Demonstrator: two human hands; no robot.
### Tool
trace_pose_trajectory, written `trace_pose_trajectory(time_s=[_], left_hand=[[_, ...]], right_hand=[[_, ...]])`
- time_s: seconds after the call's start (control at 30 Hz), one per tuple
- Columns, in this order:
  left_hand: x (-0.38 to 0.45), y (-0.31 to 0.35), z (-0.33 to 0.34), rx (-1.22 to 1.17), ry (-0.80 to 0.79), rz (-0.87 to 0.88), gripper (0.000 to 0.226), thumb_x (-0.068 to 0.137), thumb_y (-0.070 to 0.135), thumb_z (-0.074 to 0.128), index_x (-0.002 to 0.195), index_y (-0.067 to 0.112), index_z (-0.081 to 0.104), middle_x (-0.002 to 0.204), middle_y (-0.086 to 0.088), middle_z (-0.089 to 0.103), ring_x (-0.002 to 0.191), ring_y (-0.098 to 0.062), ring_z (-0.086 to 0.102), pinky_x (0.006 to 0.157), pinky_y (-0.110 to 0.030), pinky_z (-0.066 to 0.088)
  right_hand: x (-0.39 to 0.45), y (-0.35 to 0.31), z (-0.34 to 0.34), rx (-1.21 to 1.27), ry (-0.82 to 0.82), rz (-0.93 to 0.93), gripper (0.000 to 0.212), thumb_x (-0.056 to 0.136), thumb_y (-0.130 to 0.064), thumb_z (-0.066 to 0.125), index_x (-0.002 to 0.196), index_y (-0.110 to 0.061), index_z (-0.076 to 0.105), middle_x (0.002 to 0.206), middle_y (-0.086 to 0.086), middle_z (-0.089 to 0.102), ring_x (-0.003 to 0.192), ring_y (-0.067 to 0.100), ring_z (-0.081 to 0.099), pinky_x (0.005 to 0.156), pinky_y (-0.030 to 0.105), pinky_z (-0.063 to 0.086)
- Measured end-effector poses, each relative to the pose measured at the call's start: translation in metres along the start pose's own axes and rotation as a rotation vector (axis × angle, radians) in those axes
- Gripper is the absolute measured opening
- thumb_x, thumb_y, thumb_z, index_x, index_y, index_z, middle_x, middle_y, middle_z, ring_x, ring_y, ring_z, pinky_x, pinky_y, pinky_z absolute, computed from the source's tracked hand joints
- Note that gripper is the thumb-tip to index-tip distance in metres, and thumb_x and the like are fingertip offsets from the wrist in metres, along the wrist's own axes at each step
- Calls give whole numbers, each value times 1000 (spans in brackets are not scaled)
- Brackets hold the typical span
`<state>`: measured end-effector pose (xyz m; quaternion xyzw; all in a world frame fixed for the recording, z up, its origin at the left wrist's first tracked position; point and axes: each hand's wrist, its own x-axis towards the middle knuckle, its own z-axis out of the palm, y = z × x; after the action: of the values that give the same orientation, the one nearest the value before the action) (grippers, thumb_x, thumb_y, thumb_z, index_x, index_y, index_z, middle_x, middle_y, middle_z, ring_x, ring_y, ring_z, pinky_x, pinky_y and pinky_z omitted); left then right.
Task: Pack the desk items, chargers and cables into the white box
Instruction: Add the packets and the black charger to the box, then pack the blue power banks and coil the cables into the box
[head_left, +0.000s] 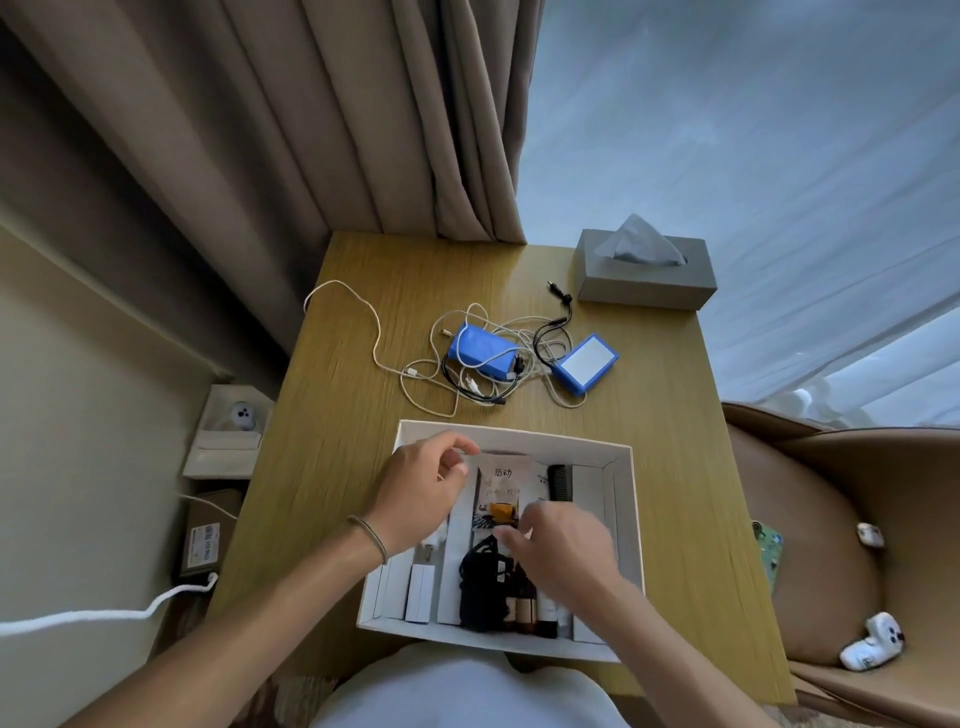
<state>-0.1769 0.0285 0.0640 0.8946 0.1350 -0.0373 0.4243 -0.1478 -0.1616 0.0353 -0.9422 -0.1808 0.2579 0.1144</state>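
Both hands over the box (621, 519), left hand (421, 493) loosely curled and empty, right hand (563, 551) likewise holding nothing discernible; chargers (480, 351) and tangled cables (467, 389) unpacked just beyond the fingertips, lying crosswise, nearer the left.

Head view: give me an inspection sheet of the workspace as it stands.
Surface: wooden desk, grain visible.
Job's things: white box open, part filled; two blue chargers outside it.
Clutter: grey tissue box at the far corner.
Hands: left hand and right hand both over the box; grip unclear.
Cables: white and black cables tangled around the chargers.
Surroundings: curtains, brown chair.
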Motion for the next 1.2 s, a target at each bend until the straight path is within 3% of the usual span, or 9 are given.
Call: trace_pose_trajectory(time_s=[0.07,0.23,0.43,0.5,0.63,0.77,0.87,0.97,1.2], left_hand=[[12,6,-7,28,14,46,18,95,15,58,107,25,68,84,10,68,74,-5,65,66,-26,57],[54,24,-13,91,13,99,20,94,16,56,105,27,68,83,11,68,78,-6,64,70,-32,57],[110,37,-4,211,-47,75,22,94,14,52,107,22,68,93,5,69,87,-11,64,81,-35,56],[125,36,-1,269,-66,51,24,93,14,51,108,22,68,98,3,69,90,-15,64,82,-36,55],[148,29,6,350,-94,29,24,93,12,51,107,21,68,100,2,68,90,-17,63,79,-35,54],[164,24,13,420,-119,21,25,92,12,50,108,21,67,93,4,66,83,-15,59,70,-32,50],[174,18,16,457,-114,19,25,93,13,49,108,23,67,85,9,58,74,-10,51,59,-24,37],[184,10,18,463,-112,21,25,94,13,49,106,24,67,81,12,55,65,-1,47,54,-16,30],[214,-4,17,516,-109,68,30,93,0,48,109,15,68,102,-3,65,96,-21,60,80,-32,51]], right_hand=[[7,-3,-31,60,122,-17,34,95,-55,53,92,-26,71,81,-8,72,75,13,66,62,28,51],[46,9,-96,173,291,11,18,93,-33,56,94,-27,74,85,-6,75,76,17,67,65,30,54],[122,52,-118,99,312,55,27,89,-16,54,106,-26,74,108,1,73,98,29,65,67,32,44],[148,66,-116,23,294,26,31,88,-12,55,113,-23,70,113,2,69,107,28,62,72,33,47],[190,84,-107,-173,241,-46,51,83,-11,64,132,-22,57,127,6,60,114,28,54,79,34,46],[222,99,-95,-465,174,-199,70,82,-15,72,145,-19,43,144,16,46,134,34,41,105,44,43],[237,110,-91,-623,124,-303,68,88,-17,68,148,-15,38,149,21,41,139,39,35,112,52,35],[245,122,-87,-705,130,-395,62,91,-19,64,146,-12,36,145,20,46,135,38,41,112,53,34],[250,142,-93,-534,192,-525,64,86,-25,65,146,-16,41,142,8,52,134,29,46,119,47,28]])
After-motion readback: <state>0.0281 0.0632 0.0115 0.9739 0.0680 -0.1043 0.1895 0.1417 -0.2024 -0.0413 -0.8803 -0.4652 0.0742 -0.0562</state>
